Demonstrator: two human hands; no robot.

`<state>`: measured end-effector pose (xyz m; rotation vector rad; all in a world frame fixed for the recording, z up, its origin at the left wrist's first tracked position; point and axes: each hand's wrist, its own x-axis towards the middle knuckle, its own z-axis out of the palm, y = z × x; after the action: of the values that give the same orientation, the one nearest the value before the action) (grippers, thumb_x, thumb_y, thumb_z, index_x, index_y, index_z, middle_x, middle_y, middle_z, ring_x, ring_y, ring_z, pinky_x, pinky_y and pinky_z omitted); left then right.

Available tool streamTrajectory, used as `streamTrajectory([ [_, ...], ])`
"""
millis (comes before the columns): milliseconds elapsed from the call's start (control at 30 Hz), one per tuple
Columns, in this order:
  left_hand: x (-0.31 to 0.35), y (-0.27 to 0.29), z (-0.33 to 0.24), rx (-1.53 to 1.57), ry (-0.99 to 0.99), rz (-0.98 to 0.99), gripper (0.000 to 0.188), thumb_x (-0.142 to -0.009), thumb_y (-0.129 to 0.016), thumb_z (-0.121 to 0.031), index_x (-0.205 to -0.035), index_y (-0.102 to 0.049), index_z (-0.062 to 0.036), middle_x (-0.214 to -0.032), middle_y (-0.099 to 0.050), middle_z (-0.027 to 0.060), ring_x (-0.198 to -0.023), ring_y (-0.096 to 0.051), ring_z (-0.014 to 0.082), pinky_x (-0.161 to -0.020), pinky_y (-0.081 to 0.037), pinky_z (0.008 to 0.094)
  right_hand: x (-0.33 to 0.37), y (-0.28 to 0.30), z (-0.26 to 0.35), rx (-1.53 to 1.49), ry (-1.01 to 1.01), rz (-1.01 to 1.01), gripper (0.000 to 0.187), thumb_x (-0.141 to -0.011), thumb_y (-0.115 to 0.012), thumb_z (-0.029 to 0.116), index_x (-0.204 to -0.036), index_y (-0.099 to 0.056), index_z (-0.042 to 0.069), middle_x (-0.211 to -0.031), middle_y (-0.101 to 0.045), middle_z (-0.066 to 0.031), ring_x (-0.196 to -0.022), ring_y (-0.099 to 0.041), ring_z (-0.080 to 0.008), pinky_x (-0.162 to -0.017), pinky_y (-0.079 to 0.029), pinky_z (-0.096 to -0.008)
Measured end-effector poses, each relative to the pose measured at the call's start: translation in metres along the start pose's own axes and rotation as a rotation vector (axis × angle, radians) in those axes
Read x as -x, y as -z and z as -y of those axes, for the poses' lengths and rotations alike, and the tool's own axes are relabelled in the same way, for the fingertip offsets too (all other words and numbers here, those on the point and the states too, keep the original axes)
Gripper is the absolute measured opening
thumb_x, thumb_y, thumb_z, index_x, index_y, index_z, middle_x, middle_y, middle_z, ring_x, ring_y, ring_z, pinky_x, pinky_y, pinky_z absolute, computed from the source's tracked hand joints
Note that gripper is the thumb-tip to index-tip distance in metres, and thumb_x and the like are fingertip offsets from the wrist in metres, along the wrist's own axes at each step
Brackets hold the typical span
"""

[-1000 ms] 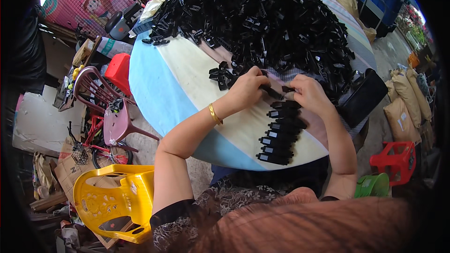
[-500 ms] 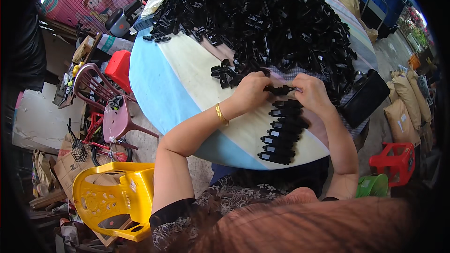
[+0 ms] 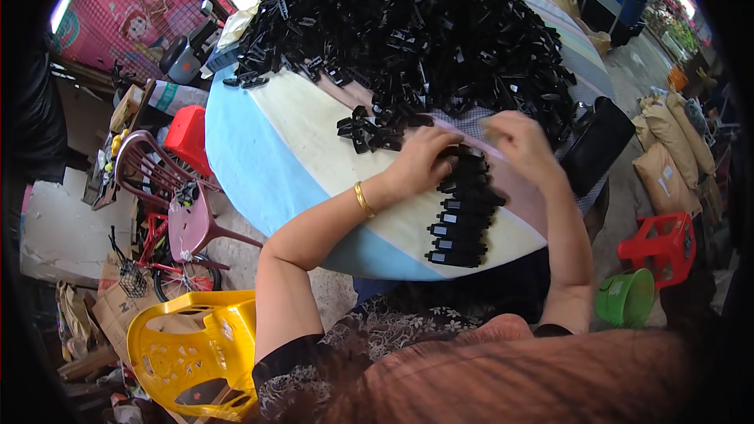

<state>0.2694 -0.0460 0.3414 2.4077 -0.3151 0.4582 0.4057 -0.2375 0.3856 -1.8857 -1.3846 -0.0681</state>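
Note:
Several black plastic clip-like pieces [image 3: 459, 224] lie stacked side by side in a column on the striped tablecloth, pale rectangles showing at their left ends. My left hand [image 3: 428, 159], a gold bangle at its wrist, is at the far end of this column, its bent fingers closed on a black piece there that they partly hide. To the right, my right hand [image 3: 525, 148] is lifted apart from the column. Motion blurs its fingertips, and no piece shows in them. A small loose cluster of black pieces [image 3: 363, 130] lies beyond my left hand.
A large heap of black pieces [image 3: 408, 35] covers the far part of the round table [image 3: 259, 161]. On its right edge lies a black pouch-like case [image 3: 601, 145]. Around the table are a yellow chair [image 3: 188, 353], a pink chair [image 3: 191, 224], a red stool [image 3: 658, 247] and a green bucket [image 3: 626, 298].
My hands have parted from the black piece they held together. The left has come down onto the column's far end; the right has drawn away from it. The view has shifted slightly.

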Motion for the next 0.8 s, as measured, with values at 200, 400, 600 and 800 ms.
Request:
streamTrajectory([
  [200, 0.001, -0.017, -0.033, 0.038, -0.149, 0.141, 0.061, -0.076, -0.069, -0.042, -0.123, -0.053, -0.0067, -0.131, -0.04, 0.0212, -0.119, -0.04, 0.0387, -0.101, -0.033, 0.0446, 0.054, 0.021, 0.009, 0.654, -0.573, 0.097, 0.055, -0.082, -0.065, 0.027, -0.129, -0.045, 0.005, -0.114, -0.052, -0.0178, -0.09, -0.06, -0.0381, -0.076, -0.05, -0.0443],
  [400, 0.02, -0.027, -0.069, 0.238, -0.328, 0.23, 0.052, -0.071, -0.072, -0.036, -0.109, -0.056, -0.0046, -0.122, -0.043, 0.0227, -0.112, -0.043, 0.0408, -0.096, -0.037, 0.0461, 0.039, -0.003, -0.006, 0.573, -0.566, 0.033, 0.062, -0.082, -0.063, 0.035, -0.132, -0.041, 0.005, -0.113, -0.049, -0.0215, -0.091, -0.058, -0.0425, -0.076, -0.049, -0.0486],
  [600, 0.038, -0.04, -0.098, 0.405, -0.588, 0.422, 0.056, -0.069, -0.076, -0.03, -0.115, -0.055, -0.006, -0.127, -0.039, 0.0221, -0.111, -0.042, 0.0389, -0.097, -0.036, 0.0456, 0.005, -0.032, -0.014, 0.411, -0.399, 0.056, 0.057, -0.077, -0.065, 0.02, -0.129, -0.046, 0.008, -0.113, -0.051, -0.0189, -0.092, -0.059, -0.0412, -0.079, -0.049, -0.0458],
  [800, 0.033, -0.018, -0.102, 0.681, -0.431, 0.495, 0.04, -0.081, -0.07, -0.028, -0.113, -0.059, -0.007, -0.108, -0.058, 0.0154, -0.096, -0.057, 0.0326, -0.085, -0.046, 0.0429, -0.016, -0.043, -0.003, 0.117, -0.077, 0.2, 0.051, -0.072, -0.071, 0.022, -0.119, -0.057, 0.007, -0.113, -0.056, -0.0138, -0.093, -0.06, -0.0359, -0.08, -0.05, -0.0397],
])
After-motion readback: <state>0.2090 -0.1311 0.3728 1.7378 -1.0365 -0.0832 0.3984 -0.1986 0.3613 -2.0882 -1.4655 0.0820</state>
